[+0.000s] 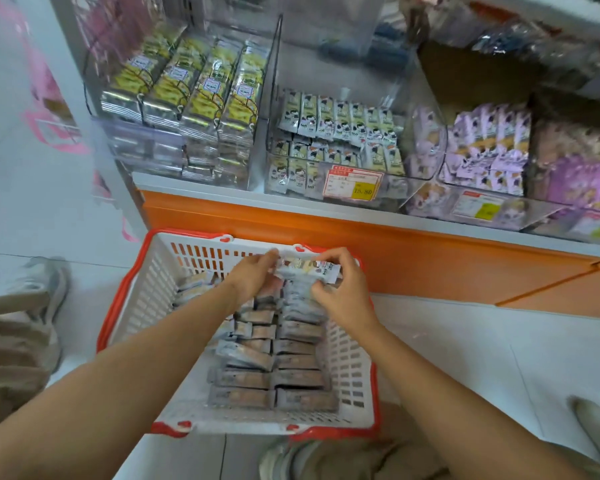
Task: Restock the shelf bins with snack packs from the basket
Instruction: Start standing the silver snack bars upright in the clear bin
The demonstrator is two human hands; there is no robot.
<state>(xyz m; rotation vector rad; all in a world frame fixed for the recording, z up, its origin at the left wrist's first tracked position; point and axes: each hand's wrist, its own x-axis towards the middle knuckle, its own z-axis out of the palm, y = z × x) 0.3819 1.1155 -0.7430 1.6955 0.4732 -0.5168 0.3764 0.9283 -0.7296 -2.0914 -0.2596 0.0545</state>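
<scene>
While the basket [142, 299] lies nearly full, a far snack-pack bundle [303, 268] is gripped by curled fingers of left hand [252, 277] and right hand [342, 289].

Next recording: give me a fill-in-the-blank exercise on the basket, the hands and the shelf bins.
The basket on the floor has white walls and a ____ rim. The left hand and right hand together hold snack packs at the basket's ____ end, counted from the person. The leftmost bin holds ____ packs. The middle bin carries a price tag reading ____.
Missing words: red; far; yellow; 15.80.
</scene>
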